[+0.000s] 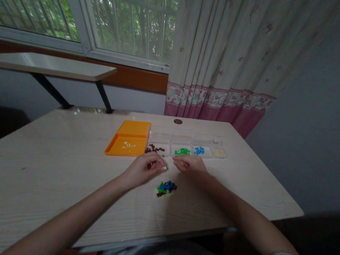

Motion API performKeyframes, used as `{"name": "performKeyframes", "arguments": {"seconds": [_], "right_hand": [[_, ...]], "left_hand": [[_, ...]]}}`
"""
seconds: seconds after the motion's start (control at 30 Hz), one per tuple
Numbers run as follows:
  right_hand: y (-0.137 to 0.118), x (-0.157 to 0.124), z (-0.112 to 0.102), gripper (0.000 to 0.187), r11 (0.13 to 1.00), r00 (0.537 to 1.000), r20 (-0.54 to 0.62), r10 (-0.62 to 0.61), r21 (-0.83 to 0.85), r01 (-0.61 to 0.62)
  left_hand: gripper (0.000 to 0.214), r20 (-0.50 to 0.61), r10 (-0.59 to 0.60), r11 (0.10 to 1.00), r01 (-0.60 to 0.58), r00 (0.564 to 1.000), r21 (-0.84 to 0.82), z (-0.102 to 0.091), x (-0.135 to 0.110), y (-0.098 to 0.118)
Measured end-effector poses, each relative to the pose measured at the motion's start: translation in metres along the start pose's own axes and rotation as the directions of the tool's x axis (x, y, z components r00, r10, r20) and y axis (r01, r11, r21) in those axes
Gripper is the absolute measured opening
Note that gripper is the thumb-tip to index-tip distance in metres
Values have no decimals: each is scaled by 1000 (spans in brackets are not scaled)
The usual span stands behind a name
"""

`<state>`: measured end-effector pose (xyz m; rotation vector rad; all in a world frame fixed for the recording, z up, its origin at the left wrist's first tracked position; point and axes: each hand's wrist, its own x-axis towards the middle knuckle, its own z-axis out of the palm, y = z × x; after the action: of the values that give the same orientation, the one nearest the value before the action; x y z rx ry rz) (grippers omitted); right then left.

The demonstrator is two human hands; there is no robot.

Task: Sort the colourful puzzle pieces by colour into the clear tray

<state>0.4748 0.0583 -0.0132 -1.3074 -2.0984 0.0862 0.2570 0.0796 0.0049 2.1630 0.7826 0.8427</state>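
My left hand is closed in a pinch over the table, with a small pale yellowish piece at its fingertips. Opposite it, my right hand has its fingers pressed together; what they hold, if anything, is too small to make out. Nearer to me than both hands lies a mixed pile of small pieces in blue, green, brown and yellow. Just beyond the hands stand open clear boxes with brown pieces, green pieces, blue pieces and yellow pieces.
To the left of the clear boxes is an open orange box with white pieces in it. A raised shelf on black legs stands at the back left of the table. A curtain hangs behind.
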Motion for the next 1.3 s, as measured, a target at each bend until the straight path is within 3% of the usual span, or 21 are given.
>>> {"name": "performKeyframes", "arguments": {"seconds": [0.23, 0.77, 0.93, 1.13, 1.3], "right_hand": [[-21, -5, 5, 20, 982, 981, -55, -188, 12, 189], [-26, -6, 1, 22, 988, 988, -26, -151, 25, 152], [-21, -6, 0, 20, 991, 988, 91, -127, 61, 122], [-5, -4, -3, 16, 975, 915, 358, -184, 185, 123], [-5, -2, -6, 17, 972, 896, 410, -171, 219, 86]], "left_hand": [[20, -21, -10, 998, 9, 1000, -56, 6, 1, -2], [19, -39, 54, 996, -51, 998, 75, 4, 1, 6], [16, -21, 104, 989, -101, 994, 108, 1, 0, 5], [14, -219, 91, 991, -67, 972, 114, -7, -1, 9], [12, -321, 95, 991, -60, 942, 118, -8, -2, 14]]}}
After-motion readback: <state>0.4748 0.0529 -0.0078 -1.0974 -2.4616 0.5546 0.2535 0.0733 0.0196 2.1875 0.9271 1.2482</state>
